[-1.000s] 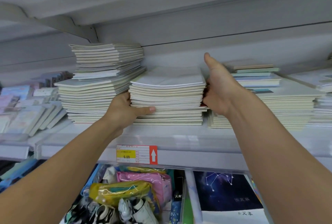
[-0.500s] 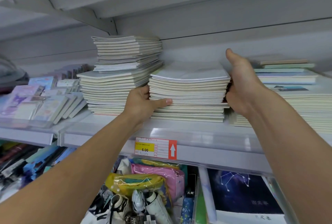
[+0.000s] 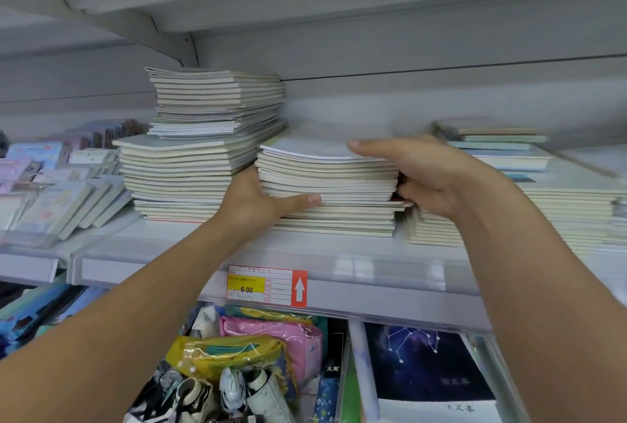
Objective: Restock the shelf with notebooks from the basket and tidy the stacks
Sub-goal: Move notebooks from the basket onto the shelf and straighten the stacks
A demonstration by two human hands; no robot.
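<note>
Middle stack of notebooks (image 3: 327, 192) sits on the white shelf (image 3: 190, 239), between a taller stack (image 3: 200, 151) and a lower, wider one (image 3: 556, 209). Left hand (image 3: 252, 202) grips its left edge, thumb along the front. Right hand (image 3: 424, 175) clasps the upper right corner, thumb on top, fingers hidden behind.

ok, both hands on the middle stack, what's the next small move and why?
Probably squeeze the sides inward to square it. The left hand holds the middle stack at its left edge, the right hand at its right edge with the thumb over the top. Lower notebooks jut out to the right, so the stack is not yet flush.
</note>
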